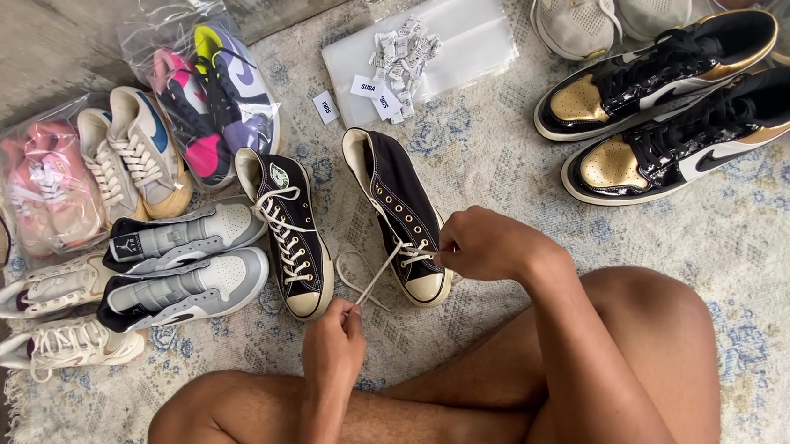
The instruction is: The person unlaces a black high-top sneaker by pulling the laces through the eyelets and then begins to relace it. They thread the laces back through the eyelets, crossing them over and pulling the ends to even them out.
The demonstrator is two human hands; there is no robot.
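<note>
Seated cross-legged on a rug (510, 193), a person's left hand (334, 335) pinches the white lace (373, 281) taut while right hand (480, 243) fingers grip it at the black high-top's (396, 203) eyelets, its laced mate (291, 228) just left.

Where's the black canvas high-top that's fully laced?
Black canvas high-top with finished white lacing: centre-left on the patterned rug, between grey-and-white sneakers and the half-laced black high-top.

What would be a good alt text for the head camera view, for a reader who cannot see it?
Seated cross-legged on a patterned rug, a person threads a white lace into a black high-top sneaker: the right hand is at the eyelets, the left hand pinches the lace end. Its laced mate lies beside it, with bagged sneakers left and black-and-gold ones right.
</note>
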